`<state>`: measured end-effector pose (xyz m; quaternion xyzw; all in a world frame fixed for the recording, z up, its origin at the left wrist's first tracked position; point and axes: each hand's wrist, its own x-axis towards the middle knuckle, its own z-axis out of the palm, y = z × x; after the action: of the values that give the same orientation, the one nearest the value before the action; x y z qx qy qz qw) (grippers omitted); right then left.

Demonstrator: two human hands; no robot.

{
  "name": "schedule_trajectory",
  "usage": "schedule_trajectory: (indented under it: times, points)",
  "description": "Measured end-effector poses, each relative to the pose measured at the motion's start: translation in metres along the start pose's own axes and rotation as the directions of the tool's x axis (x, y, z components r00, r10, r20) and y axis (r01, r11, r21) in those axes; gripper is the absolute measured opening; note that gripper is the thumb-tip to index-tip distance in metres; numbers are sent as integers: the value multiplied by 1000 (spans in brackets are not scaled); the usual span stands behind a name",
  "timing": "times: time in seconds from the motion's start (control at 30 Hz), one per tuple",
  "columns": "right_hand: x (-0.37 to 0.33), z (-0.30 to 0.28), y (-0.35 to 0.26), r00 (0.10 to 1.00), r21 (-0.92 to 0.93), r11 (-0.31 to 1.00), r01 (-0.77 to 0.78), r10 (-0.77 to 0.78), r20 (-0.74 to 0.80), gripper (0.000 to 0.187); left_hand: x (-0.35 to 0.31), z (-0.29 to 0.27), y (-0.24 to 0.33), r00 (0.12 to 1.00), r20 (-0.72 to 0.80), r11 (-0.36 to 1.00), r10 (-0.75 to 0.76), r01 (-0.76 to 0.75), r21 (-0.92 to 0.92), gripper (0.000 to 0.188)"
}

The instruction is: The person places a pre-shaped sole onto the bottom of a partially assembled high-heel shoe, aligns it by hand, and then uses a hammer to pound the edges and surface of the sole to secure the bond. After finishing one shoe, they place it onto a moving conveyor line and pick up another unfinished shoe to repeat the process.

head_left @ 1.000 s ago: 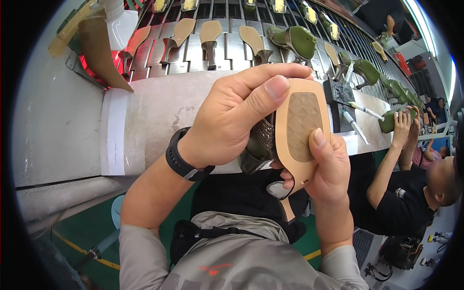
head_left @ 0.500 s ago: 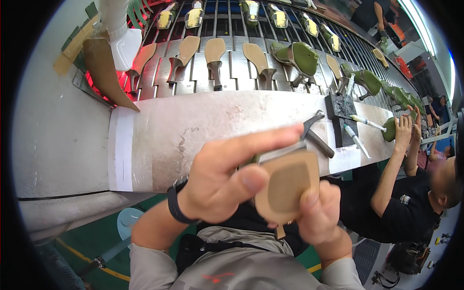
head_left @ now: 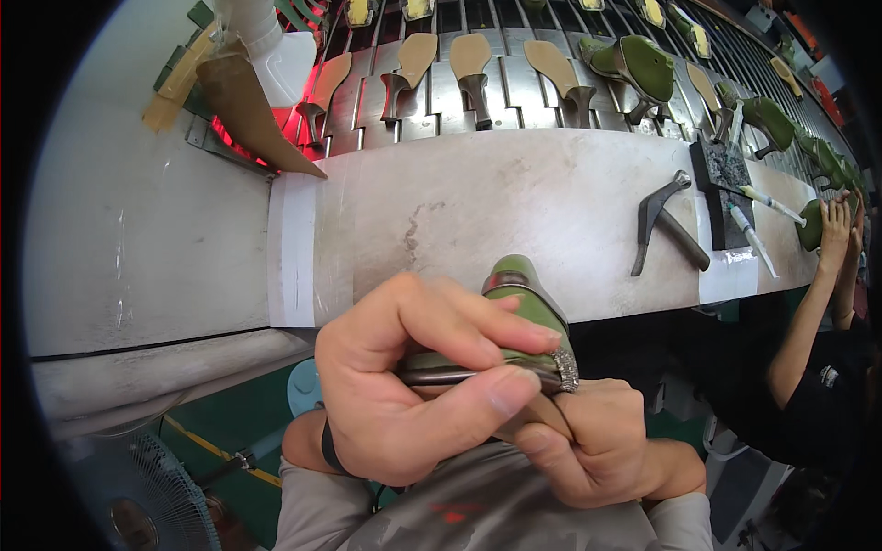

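Note:
My left hand (head_left: 404, 390) wraps over a green high-heeled shoe (head_left: 522, 298) held close under the camera, in front of the workbench edge. Its thumb and fingers pinch a thin dark metal piece (head_left: 441, 375) lying along the shoe's side. My right hand (head_left: 593, 445) grips the same shoe from below and right, fingers curled shut. A glittery strip (head_left: 565, 367) shows at the shoe's edge between the two hands. The sole is hidden from view.
A pale workbench (head_left: 514, 202) carries a grey metal pincer tool (head_left: 657, 220) and a dark block (head_left: 724, 170) with white-handled brushes. Behind runs a slatted conveyor (head_left: 441, 92) with tan-soled lasts (head_left: 470, 57) and green shoes (head_left: 634, 62). A co-worker's arm (head_left: 813, 312) reaches in at right. A fan (head_left: 147, 500) sits lower left.
The shoe was turned from tan sole facing the camera to green upper facing up, and both hands lowered it toward my lap.

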<state>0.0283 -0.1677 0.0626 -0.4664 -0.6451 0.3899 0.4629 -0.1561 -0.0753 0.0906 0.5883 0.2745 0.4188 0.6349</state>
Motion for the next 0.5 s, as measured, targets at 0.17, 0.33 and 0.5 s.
schedule_trajectory:
  times: [0.17, 0.33, 0.5]
  points:
    - [12, 13, -1, 990, -74, 987, 141, -140, 24, 20, 0, -6, -1, 995, -103, 999, 0, 4, 44, 28]
    - [20, 16, 12, 986, 22, 987, 157, -156, -53, 18, 7, -14, -6, 977, -213, 1000, 22, -19, 16, 27]
    - [32, 15, 1, 995, -60, 995, 80, -83, -51, 14, 7, -25, -11, 968, -127, 911, 219, -156, 381, 16]
